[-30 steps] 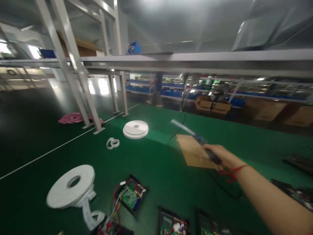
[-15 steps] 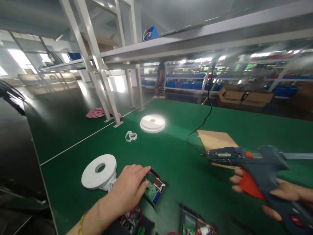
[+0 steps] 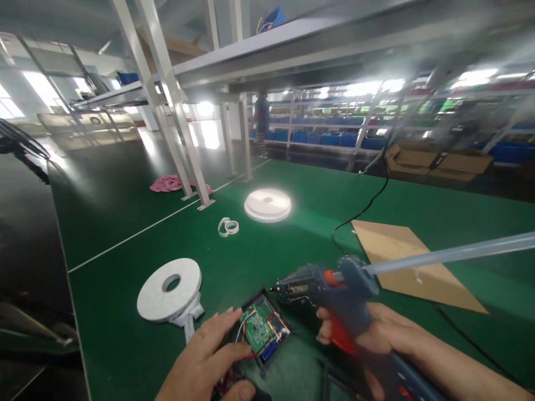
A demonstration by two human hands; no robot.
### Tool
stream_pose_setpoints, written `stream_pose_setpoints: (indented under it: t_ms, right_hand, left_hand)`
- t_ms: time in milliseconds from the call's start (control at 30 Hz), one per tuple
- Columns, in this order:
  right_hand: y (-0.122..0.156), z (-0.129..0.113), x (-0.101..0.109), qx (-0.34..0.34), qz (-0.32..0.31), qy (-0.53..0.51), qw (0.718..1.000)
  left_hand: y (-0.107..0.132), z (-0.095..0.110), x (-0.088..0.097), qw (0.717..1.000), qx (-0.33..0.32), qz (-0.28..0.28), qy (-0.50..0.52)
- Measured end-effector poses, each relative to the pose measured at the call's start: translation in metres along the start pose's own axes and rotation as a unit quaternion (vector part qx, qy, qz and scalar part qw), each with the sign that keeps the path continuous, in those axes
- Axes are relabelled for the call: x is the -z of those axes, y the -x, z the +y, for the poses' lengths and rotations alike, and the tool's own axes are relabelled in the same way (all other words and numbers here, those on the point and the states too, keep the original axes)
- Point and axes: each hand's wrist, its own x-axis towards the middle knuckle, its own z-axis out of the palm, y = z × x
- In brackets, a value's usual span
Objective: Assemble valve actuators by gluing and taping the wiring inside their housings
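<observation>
My right hand [image 3: 359, 340] is wrapped around the grip of a dark hot glue gun [image 3: 355, 312] with a red trigger; a long clear glue stick [image 3: 451, 253] sticks out of its back. The gun's nozzle points at the upper corner of a black housing holding a green circuit board [image 3: 257, 328] and coloured wires. I cannot tell whether the nozzle touches it. At the housing's left side rests my left hand [image 3: 204, 356], fingers spread, fingertips by the wires. Under that hand, another dark part with red wires is mostly hidden. A second black housing [image 3: 334, 384] is blurred near the bottom edge.
On the green table stand a white tape roll [image 3: 154, 298] at left, another white roll [image 3: 267, 206] farther back and a small tape ring [image 3: 232, 227]. A brown board [image 3: 409, 262] lies right, beside a black cable [image 3: 371, 200]. Metal posts [image 3: 179, 128] carry an overhead shelf. A person [image 3: 262, 122] stands far back.
My right hand has brought the glue gun left from over the brown board to the housing's corner. My left hand has shifted down, off the housing's top, uncovering more of the circuit board.
</observation>
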Motion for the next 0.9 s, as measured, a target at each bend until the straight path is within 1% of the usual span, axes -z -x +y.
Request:
stream_pose_setpoints:
  t_ms: [100, 200, 300, 400, 633, 900]
  right_hand:
    - [-0.012, 0.009, -0.003, -0.010, -0.032, -0.014, 0.999]
    - [-0.019, 0.009, -0.006, -0.005, -0.048, 0.010, 0.999]
    - [-0.023, 0.007, -0.010, 0.001, -0.061, 0.024, 0.998]
    - [-0.026, 0.009, -0.012, 0.016, -0.068, 0.047, 0.996]
    - [-0.032, 0.020, -0.008, 0.028, -0.076, 0.077, 0.994]
    - [-0.035, 0.016, -0.010, 0.030, -0.084, 0.081, 0.993]
  left_hand:
    - [-0.002, 0.000, 0.000, 0.999, -0.031, 0.000, 0.006]
    - [-0.002, 0.000, 0.000, 1.000, -0.012, -0.001, 0.003]
    - [0.000, -0.001, -0.002, 1.000, -0.016, 0.004, 0.006]
    - [0.001, -0.003, -0.005, 0.999, -0.028, 0.013, 0.014]
    - [0.000, 0.001, -0.003, 1.000, -0.010, 0.006, 0.022]
    - [0.001, 0.003, -0.002, 0.999, -0.005, -0.001, 0.033]
